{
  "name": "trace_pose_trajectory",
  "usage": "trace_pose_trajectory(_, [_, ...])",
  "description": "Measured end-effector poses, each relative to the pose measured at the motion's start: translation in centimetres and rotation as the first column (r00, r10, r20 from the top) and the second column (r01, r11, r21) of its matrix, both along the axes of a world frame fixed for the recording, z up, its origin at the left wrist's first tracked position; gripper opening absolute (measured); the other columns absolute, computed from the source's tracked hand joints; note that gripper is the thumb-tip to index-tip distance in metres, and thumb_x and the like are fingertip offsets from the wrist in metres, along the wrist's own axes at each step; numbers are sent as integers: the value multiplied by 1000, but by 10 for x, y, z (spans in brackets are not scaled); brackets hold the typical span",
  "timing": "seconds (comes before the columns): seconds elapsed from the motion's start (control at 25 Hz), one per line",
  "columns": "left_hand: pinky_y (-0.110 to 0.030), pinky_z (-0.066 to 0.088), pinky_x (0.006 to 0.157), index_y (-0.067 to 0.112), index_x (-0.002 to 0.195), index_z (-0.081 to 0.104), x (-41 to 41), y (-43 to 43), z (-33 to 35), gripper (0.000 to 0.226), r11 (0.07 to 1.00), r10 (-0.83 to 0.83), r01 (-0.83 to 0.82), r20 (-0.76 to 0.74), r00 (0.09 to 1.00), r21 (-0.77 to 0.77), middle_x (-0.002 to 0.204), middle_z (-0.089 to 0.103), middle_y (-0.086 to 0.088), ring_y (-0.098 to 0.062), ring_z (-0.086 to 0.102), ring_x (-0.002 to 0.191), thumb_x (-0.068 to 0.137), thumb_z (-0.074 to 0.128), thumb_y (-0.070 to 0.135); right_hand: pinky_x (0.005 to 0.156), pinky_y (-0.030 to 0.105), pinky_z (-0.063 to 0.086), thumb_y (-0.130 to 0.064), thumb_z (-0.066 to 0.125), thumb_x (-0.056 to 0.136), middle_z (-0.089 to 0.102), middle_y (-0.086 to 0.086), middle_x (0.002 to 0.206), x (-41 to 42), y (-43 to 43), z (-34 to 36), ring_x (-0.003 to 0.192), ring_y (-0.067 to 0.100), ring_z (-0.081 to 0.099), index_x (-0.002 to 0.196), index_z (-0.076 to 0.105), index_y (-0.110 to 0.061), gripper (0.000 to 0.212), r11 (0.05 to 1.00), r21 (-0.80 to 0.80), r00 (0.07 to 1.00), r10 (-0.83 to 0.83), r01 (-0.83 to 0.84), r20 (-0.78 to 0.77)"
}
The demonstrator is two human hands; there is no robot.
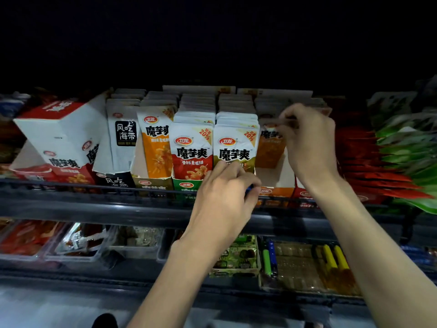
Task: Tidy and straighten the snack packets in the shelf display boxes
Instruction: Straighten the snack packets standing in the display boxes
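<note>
Two hands at shelf (94,207) front edge | right hand (307,140) pinches top seal of orange konjac packet (269,150) in display box (289,162) | left hand (224,195) curled at olive packet (234,147) foot, grip unclear | packets likely light, floppy, slick: take by seal

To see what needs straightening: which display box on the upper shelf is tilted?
The white-and-red box at the far left. It lies askew at an angle, while the other boxes stand upright in a row.
</note>
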State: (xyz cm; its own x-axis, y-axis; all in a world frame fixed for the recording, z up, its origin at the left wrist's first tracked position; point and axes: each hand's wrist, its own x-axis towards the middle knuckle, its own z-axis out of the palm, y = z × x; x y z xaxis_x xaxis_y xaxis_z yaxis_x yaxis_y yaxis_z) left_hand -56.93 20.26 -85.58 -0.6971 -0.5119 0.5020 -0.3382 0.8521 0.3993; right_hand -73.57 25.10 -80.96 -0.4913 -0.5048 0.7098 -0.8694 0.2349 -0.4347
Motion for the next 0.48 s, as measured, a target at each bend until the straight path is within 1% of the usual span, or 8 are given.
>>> trace_pose_trajectory(0.12, [-36,44,86,23,104,73,1,-2,0,17,1000,-27,27,-8,1000,8,94,57,10,-12,45,98,91,63,29,73,12,29,1,59,94,67,10,109,1,-4,-6,103,23,60,110,67,-7,20,995,44,995,-87,89,-44])
trace_pose_trajectory(0.24, [-35,44,87,23,106,73,3,-3,0,19,999,-47,47,-6,999,22,95,56,11,-11,44,99,91,63,30,72,13,25,4,60,92,61,13,116,6,-5,-9,108,26,56,119,61,-7,29,982,59,979,-174,182,-110])
trace_pose_trajectory(0.32, [-34,43,87,23,108,72,5,-3,1,20,998,-60,61,-9,998,24,95,55,12,-10,43,99,91,63,30,74,16,26,8,63,87,54,16,122,7,-9,-13,110,29,52,125,54,-8,42,973,58,968,-216,225,-129])
trace_pose_trajectory(0.4, [-33,42,87,23,109,72,7,-4,2,21,997,-69,69,-2,998,28,96,55,12,-9,43,99,91,62,30,77,23,33,12,66,81,47,19,127,8,-13,-12,114,32,49,126,50,-9,51,969,37,961,-238,245,-141])
trace_pose_trajectory(0.48, [-33,42,89,23,110,71,8,-4,4,22,997,-72,72,8,997,34,98,56,11,-10,43,101,92,62,30,72,27,36,11,65,79,46,19,125,12,-13,-9,115,32,46,117,53,-9,45,962,13,945,-267,274,-188])
